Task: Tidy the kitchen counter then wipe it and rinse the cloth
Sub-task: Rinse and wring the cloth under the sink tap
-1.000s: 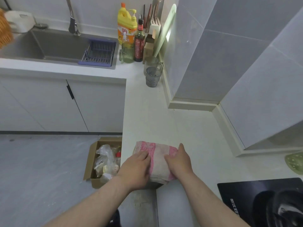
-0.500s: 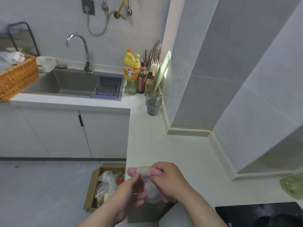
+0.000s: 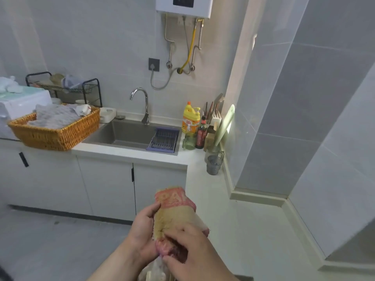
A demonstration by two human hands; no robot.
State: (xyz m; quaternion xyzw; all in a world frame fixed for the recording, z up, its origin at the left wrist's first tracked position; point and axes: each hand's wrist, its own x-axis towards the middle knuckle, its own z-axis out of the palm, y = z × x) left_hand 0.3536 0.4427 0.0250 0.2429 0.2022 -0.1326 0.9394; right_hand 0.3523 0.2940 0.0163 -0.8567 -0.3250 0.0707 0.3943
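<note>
The cloth, pink and cream with a red band at its top, is held up in the air by both hands, above the near edge of the desk. The left hand grips its left side, with the thumb on the front and the fingers curled behind it. The right hand pinches the lower part of the cloth, the fingers bent over the crumpled fabric. The cloth touches nothing but the hands.

At the far edge of the desk a sink is set in, with a faucet behind it and a purple rack on its right side. A wicker basket stands left of the sink. In the far right corner stand a yellow bottle, a dark bottle and a grey cup.
</note>
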